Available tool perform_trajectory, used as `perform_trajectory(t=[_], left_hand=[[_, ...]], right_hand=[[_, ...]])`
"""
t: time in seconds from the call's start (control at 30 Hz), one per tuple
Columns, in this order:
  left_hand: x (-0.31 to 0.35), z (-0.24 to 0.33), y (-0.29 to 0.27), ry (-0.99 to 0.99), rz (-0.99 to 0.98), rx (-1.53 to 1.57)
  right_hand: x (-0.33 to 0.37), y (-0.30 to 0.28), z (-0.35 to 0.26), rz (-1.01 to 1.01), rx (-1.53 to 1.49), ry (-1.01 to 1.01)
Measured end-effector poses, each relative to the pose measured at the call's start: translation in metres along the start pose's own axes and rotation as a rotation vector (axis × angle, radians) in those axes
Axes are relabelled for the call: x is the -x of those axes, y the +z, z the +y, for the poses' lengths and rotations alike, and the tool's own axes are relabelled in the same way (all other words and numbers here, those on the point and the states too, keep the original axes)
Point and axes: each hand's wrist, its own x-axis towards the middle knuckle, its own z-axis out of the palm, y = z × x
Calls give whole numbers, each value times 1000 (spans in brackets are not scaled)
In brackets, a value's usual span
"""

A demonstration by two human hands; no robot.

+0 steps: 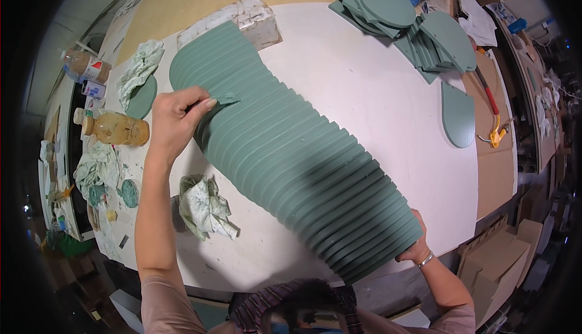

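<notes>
A long row of green rounded plates (297,146), standing face to face, runs slantwise across the white table from far left to near right. The far end rests by a stained, wrapped white block (264,23). My left hand (176,118) is closed in a pinch on a small thin green scrap (227,98), held against the plates' curved edges near the far end. What the scrap is made of, I cannot make out. My right hand (416,246) grips the near right end of the row, its fingers partly hidden behind the last plate. A crumpled, stained rag (206,208) lies near my left forearm.
Stacked green plates (388,6) sit at the far right, with a single plate (458,114) and a red-and-yellow tool (492,106) nearby. On the left stand a bottle of yellowish liquid (121,129) and a clear bottle (86,65), among rags (140,70). Cardboard boxes (494,261) stand below, right.
</notes>
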Motion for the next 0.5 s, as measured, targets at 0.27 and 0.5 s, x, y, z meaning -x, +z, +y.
perform_trajectory(t=[0.27, 0.5], left_hand=[[0, 2, 0, 20, 20, -32], [3, -4, -2, -48, 53, 22]], right_hand=[[0, 2, 1, 8, -25, -18], [0, 1, 3, 5, -72, -15]])
